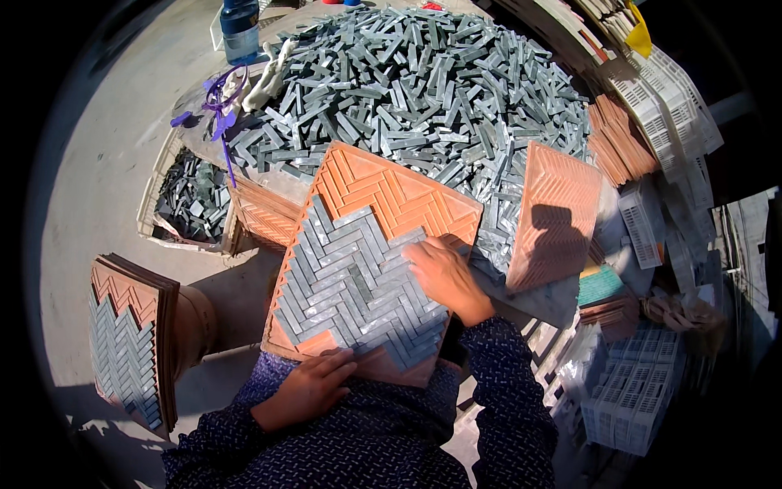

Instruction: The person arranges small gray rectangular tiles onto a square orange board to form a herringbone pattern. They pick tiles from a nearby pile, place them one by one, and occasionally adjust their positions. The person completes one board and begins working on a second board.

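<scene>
An orange tray (389, 184) with moulded herringbone slots lies tilted on my lap. Grey stone strips (358, 281) fill its middle in a zigzag pattern; bare slots show along the far side and patches of orange at the near edge. My left hand (308, 391) lies on the tray's near edge, fingers stretched out, the tips beside the lowest strips. Over the right part of the strips is my right hand (444, 273), its fingers bent and drawn together, tips touching the pattern's far edge. Whatever they pinch is hidden beneath them.
A large heap of loose stone strips (423, 81) covers the table beyond. Another orange tray (554, 216) leans at its right. Stacked trays (130, 342) stand at left, near a crate (151, 196) of strips. A bottle (239, 33), gloves (269, 77) and white crates (635, 383) surround the workplace.
</scene>
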The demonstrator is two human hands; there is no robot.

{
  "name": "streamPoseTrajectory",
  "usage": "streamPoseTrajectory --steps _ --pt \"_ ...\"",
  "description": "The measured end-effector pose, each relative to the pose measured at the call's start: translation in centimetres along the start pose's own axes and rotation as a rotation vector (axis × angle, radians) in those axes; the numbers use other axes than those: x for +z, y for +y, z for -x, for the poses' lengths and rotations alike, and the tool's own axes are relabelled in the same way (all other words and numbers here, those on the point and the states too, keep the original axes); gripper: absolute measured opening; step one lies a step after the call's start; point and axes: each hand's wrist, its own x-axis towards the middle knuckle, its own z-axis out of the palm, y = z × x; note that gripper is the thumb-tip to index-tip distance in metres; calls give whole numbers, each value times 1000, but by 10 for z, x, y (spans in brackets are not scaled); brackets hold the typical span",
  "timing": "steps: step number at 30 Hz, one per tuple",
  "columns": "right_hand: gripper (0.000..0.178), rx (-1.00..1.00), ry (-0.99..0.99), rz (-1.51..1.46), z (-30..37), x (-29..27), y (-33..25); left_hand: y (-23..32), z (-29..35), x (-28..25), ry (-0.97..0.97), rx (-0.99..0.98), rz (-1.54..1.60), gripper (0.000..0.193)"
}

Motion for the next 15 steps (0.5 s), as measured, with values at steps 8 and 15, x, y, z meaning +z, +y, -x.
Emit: streamPoseTrajectory --steps 8,15 --pt "25 124 66 -213 5 -10 -3 0 3 -1 16 -50 -11 49" --pt "20 315 392 -436 73 -6 -8 -2 1 3 17 -21 8 47"
